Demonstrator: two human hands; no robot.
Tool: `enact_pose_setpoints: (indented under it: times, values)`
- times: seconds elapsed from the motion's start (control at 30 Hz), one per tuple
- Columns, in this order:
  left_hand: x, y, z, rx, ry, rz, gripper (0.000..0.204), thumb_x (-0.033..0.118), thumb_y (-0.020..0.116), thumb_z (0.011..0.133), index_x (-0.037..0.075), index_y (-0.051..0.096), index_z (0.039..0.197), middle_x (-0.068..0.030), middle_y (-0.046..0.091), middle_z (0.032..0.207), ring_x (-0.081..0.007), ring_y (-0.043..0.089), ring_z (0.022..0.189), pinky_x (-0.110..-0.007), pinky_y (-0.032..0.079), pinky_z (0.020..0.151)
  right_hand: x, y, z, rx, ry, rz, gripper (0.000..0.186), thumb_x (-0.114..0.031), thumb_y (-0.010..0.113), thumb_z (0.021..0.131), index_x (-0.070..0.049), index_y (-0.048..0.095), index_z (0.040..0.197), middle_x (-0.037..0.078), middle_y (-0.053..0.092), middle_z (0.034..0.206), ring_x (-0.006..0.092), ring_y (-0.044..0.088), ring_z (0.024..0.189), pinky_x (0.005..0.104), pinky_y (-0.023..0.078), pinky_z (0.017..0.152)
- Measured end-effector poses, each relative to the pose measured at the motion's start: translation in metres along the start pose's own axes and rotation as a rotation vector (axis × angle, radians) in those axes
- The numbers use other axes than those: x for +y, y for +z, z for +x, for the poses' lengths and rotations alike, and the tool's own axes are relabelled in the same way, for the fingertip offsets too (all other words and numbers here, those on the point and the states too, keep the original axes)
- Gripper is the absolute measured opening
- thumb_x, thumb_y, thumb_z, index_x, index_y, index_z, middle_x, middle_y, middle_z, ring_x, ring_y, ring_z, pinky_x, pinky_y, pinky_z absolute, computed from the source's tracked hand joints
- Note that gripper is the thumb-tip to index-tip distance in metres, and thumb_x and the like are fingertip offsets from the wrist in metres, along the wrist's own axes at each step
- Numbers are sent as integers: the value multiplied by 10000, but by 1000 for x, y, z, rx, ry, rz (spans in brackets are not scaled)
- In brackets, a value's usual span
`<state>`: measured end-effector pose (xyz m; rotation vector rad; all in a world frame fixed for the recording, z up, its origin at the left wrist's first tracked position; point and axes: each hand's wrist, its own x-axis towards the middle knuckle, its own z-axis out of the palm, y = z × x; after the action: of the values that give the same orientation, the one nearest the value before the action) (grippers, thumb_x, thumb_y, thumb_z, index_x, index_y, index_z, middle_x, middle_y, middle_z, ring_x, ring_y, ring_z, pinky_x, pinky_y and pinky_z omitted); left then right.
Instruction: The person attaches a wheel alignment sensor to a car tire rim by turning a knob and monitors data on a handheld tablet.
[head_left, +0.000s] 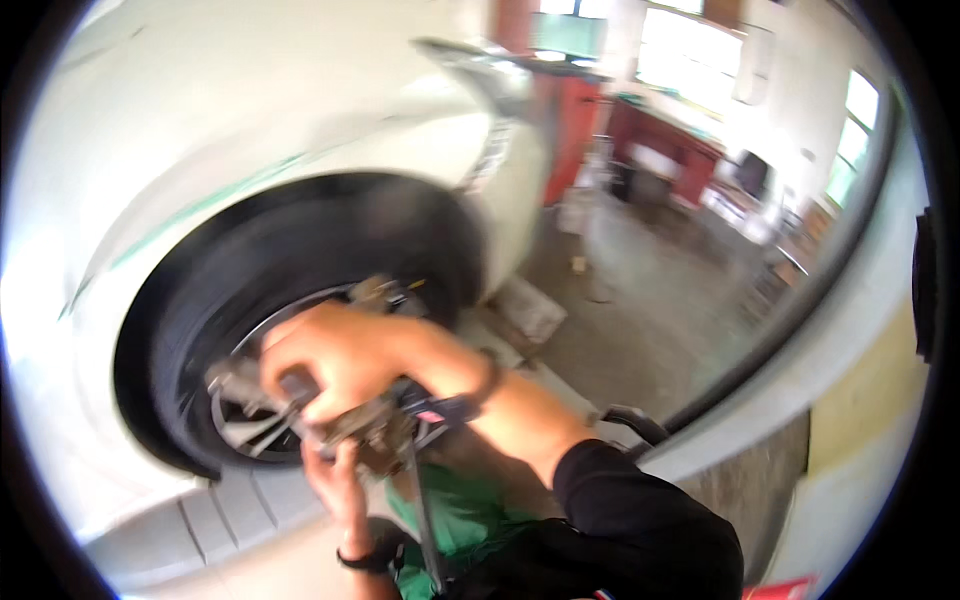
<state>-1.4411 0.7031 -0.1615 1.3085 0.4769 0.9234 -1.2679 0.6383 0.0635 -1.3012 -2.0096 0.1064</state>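
Beside me the white car [300, 90] bears a wheel [230, 300]. The metal fixture [375, 435] lies before its rim, between my hands: my right hand [335, 355] grasps it from above; my left hand [340, 490] meets its underside, whether gripping I cannot tell.

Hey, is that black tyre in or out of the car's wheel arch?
In. The black tyre sits within the wheel arch of the white car, whose curved edge wraps over its top.
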Motion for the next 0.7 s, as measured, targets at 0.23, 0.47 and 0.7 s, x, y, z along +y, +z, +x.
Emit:
enact_pose_setpoints:
  times: [0.23,0.47,0.7]
  values:
    - [-8,-6,10,-17,159,106,587,326,761,993,-71,548,1370,-129,676,1227,-219,625,1094,-366,492,978,-35,56,0,357,440,-527,323,-293,804,841,-54,708,1037,159,650,1049,349,650,944,474,553,792]
    - [-7,2,12,-37,63,29,550,184,731,943,-70,548,1395,-136,656,1301,-220,619,1151,-375,479,1029,2,15,0,184,-33,23,164,-225,817,769,-79,749,798,86,691,834,289,680,808,403,529,737]
    - [19,8,5,12,-22,55,448,95,794,881,12,631,1289,-29,683,1138,-140,620,997,-325,523,906,-3,4,-3,124,165,-26,478,-270,840,769,-42,707,1167,124,733,1098,298,698,1041,401,552,932]
